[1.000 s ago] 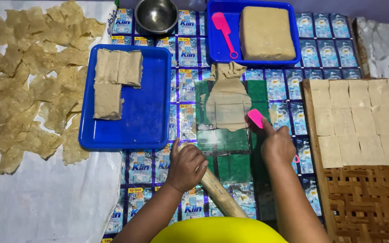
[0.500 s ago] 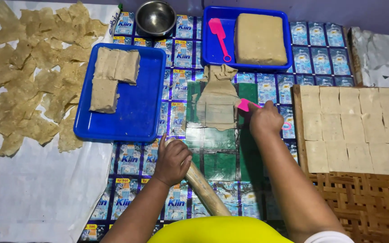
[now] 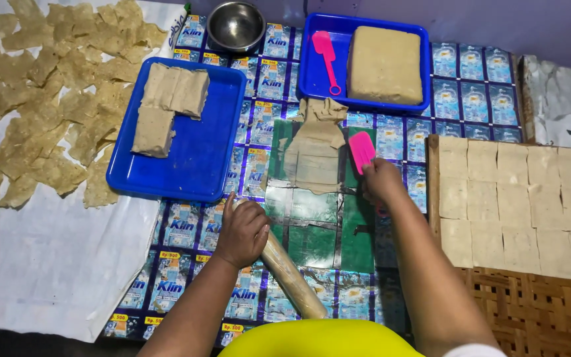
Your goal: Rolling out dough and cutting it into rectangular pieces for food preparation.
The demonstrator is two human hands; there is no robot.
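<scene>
Seen from above, the left hand (image 3: pixel 244 231) rests palm-down on a wooden rolling pin (image 3: pixel 292 277), its grip loose over the upper end rather than closed around it. The right hand (image 3: pixel 381 182) has its grip closed on the handle of a pink scraper (image 3: pixel 362 151), whose blade touches the right edge of a thin, flattened dough sheet (image 3: pixel 315 152). The sheet lies on the desk between two blue trays (image 3: pixel 193 158), each holding dough blocks.
</scene>
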